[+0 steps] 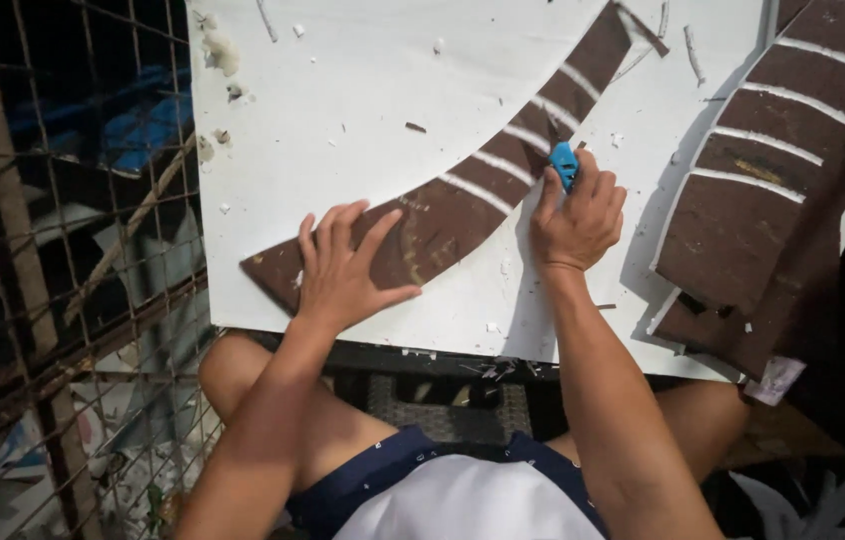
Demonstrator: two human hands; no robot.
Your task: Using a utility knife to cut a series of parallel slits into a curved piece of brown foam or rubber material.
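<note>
A white foam board lies across my knees. A curved brown strip with white stripes rests on it, arcing from lower left to upper right. My left hand presses flat on the strip's lower end, fingers spread. My right hand is closed on a small blue cutter, its tip against the strip's outer edge.
A wider curved brown piece with white stripes lies on the board at the right. Small white and brown scraps dot the board. A rusty wire mesh fence stands at the left. My bare knees are under the board's near edge.
</note>
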